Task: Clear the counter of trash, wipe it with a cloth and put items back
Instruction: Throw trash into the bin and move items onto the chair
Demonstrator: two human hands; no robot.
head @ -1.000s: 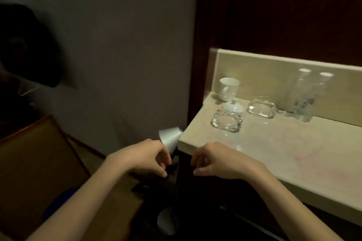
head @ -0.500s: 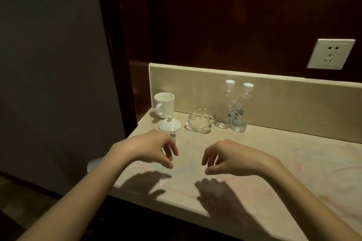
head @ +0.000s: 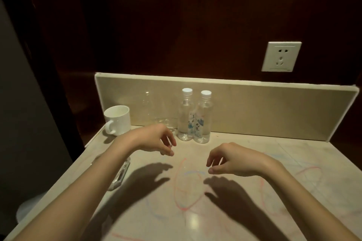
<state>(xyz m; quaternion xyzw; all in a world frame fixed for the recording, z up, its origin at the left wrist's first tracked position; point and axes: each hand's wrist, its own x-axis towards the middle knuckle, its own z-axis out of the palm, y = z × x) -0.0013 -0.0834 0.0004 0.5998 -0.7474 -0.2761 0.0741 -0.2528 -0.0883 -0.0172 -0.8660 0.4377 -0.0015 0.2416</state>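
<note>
Beige counter (head: 244, 191), scribbled with crayon. Both hands hover empty, fingers loosely curled. Left hand (head: 154, 140) is nearer the two upright water bottles (head: 194, 117) at the back edge than right hand (head: 233, 159).

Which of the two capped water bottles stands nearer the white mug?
The left bottle, with its cap slightly higher in the picture. It stands between the mug and the right bottle, which touches it.

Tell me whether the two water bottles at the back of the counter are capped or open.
Capped. Both water bottles stand upright against the backsplash, each with a white cap screwed on top.
</note>
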